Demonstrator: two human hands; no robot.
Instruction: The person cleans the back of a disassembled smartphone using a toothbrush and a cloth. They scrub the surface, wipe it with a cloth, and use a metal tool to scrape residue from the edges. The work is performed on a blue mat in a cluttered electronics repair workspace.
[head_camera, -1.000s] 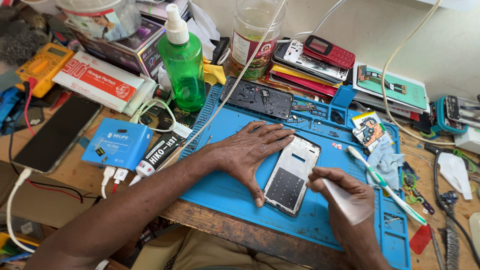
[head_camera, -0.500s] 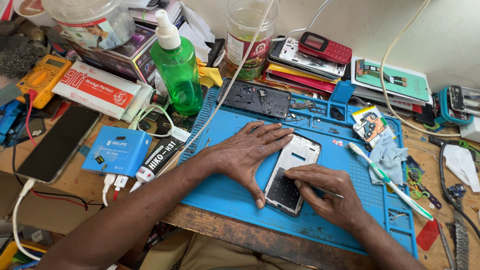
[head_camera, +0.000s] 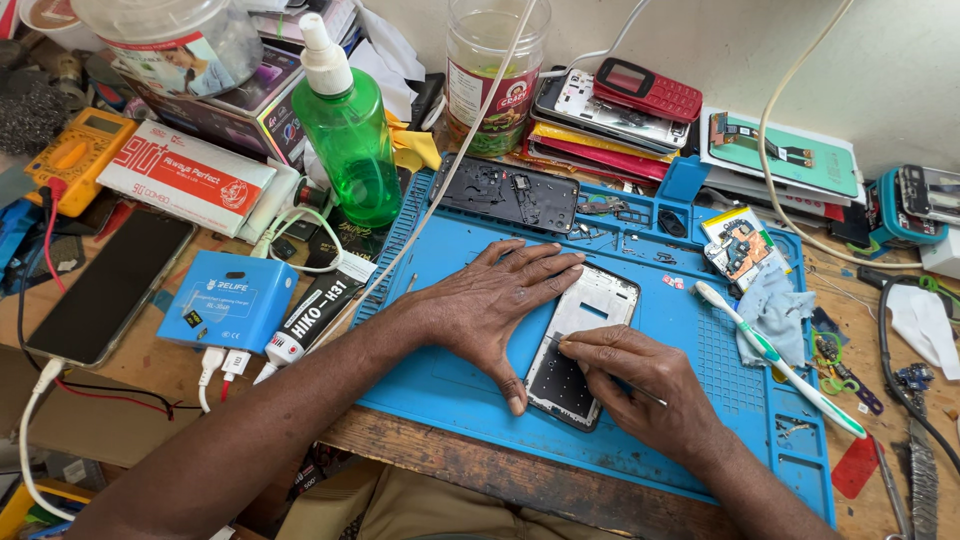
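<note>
An opened phone frame, white at its far end and dark at its near end, lies on a blue work mat. My left hand rests flat on the mat, its fingers pressing the frame's left edge. My right hand lies over the frame's lower right part and pinches a thin metal tool whose tip touches the frame's inside. A black phone back cover lies at the mat's far edge.
A green spray bottle, a glue tube, a blue box and a black phone sit left. A toothbrush, a cloth and small parts lie right. Stacked phones and a jar stand behind.
My right hand moved from the mat's near right, where it held a pale flat piece, onto the phone frame and now works there with the thin tool. My left hand stayed put.
</note>
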